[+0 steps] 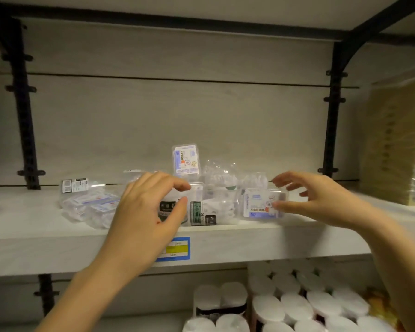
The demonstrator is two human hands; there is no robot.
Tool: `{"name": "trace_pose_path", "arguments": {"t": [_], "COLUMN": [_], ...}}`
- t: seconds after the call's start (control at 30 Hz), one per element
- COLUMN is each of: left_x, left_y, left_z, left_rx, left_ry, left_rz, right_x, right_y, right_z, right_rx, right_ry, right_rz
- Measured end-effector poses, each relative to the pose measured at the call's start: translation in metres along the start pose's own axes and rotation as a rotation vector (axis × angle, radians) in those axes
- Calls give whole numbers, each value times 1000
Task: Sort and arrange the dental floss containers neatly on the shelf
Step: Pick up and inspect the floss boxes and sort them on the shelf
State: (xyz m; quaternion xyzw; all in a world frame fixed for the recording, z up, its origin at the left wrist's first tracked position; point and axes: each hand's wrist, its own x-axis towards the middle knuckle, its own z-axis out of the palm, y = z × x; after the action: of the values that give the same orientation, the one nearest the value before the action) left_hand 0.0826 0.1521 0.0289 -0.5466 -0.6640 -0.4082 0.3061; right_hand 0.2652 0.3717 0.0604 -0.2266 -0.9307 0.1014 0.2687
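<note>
Clear floss containers (203, 207) blur behind hands (144, 212).

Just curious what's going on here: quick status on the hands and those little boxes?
Left hand open, curled over clear floss boxes. Right hand open, fingertips at blue-label box. Pile unsorted. Nothing blocking.

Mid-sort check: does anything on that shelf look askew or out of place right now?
Yes. The floss containers are jumbled: one blue-label box stands upright on top of the pile, while the clear packs at left lie flat at odd angles. The left hand and right hand are both open around the middle cluster.
</note>
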Motion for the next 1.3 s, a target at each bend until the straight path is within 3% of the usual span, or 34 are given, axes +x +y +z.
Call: {"name": "trace_pose_path", "arguments": {"t": [0.17,0.37,0.5,0.6,0.7,0.93,1.0,1.1,1.3], "left_x": [2,6,18,33,40,42,40,39,29], "left_y": [14,55,86,99,100,98,94,100,106], "left_z": [8,26,38,43,46,53,57,61,80], "left_rx": [14,-76,-299,-716,-926,-1003,-953,-760,-1146], "left_ry": [64,151,33,-190,-221,-158,-158,-316,-225], "left_rz": [-30,-42,-116,-307,-376,-428,-412,-361,-481], "right_x": [14,-4,-23,-30,-31,-32,-28,-16,-12], "right_y": [20,34,28,20,12,17,15,3,-6], "right_z": [6,-24,-43,-42,-39,-35,-35,-42,-40], "right_rx": [47,478,737,807,853,928,947,924,795], "right_ry": [-106,-5,-51,-70,-33,-25,37,108,-71], "right_rz": [-15,-35,-94,-156,-158,-152,-159,-223,-263]}}
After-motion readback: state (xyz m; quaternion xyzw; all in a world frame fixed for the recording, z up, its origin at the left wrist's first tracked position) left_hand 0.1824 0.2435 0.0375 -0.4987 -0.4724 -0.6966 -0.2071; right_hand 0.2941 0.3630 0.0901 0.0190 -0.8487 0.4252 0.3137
